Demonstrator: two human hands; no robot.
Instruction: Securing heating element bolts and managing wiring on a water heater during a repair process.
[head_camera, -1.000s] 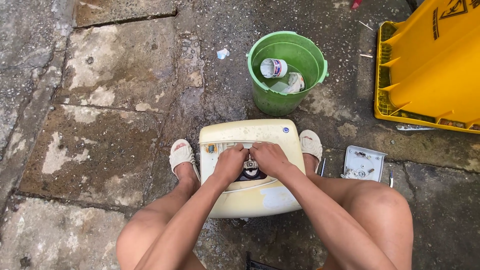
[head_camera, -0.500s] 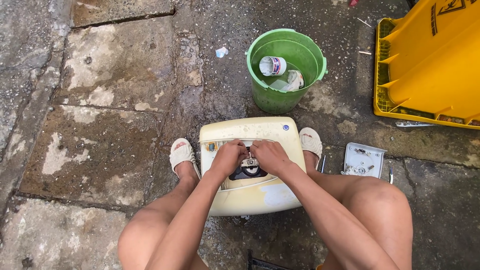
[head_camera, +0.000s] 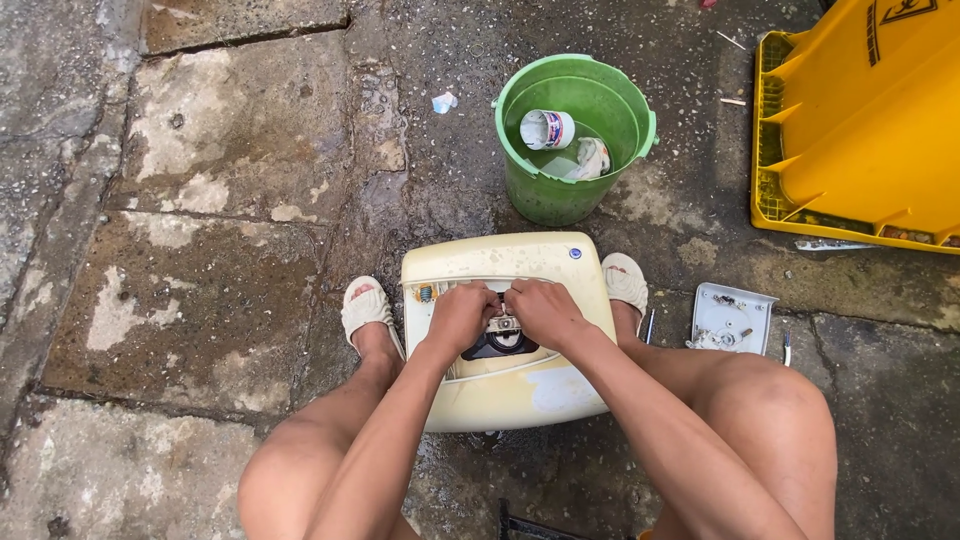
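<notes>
Cream-yellow appliance housing (head_camera: 500, 385) sits flat on the wet stone floor (head_camera: 200, 200) right between the person's feet, pretty much dead center of the view, and both hands are on it. Left hand (head_camera: 462, 315) and right hand (head_camera: 543, 310) are side by side, knuckles nearly touching, fingers curled down into the open recess on top of the housing, just above a dark round part (head_camera: 500, 343) with a small metal piece at its top edge. Both look closed in a grip on something inside that recess, but the fingers hide exactly what, so I can't tell what's being pinched. White slide sandals (head_camera: 365, 308) are on both feet, one at 9 o'clock of the housing and the other at 3 o'clock, each right against its side. At 12 o'clock, near the housing but not touching, there's a green plastic bucket (head_camera: 560, 190) with some water, a white cylindrical bottle (head_camera: 547, 129) and crumpled plastic in it. At 3 o'clock past the right foot lies a small grey-white cover plate (head_camera: 735, 318) with tiny bits on it, and a thin tool lies between it and the foot. A big yellow plastic bin (head_camera: 860, 120) lies tipped over at 2 o'clock.
</notes>
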